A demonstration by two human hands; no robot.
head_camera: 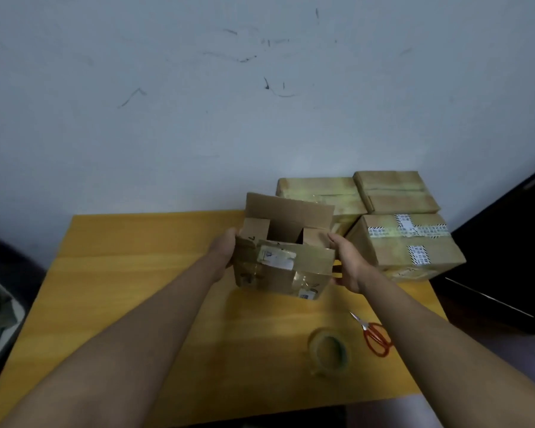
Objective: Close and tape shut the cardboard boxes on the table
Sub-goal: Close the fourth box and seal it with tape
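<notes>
1. We see the left hand (224, 254) and right hand (349, 260), fingers curled, gripping the sides of the open brown cardboard box (283, 253) above mid-table.
2. The smooth yellow wooden table (142, 273) has bare room along its left edge.
3. Three taped cardboard boxes (405, 242) fill the far right corner.

open box (283, 261) mid-table (136, 273), taped boxes (405, 242) right, scissors (374, 333) beside tape roll (329, 350)

Ahead of me rises a pale grey-blue painted wall (198, 103), scuffed with thin dark marks and scratches across its upper part. To my right, just beside the yellow wooden bench (136, 273), stands a large black piece of furniture (507, 257) with a thin light line running along its slanted face; I cannot tell what it is. At my far left a dark, blurred shape with a pale grey edge (0, 304) sits low beside the bench, too unclear to identify.
</notes>
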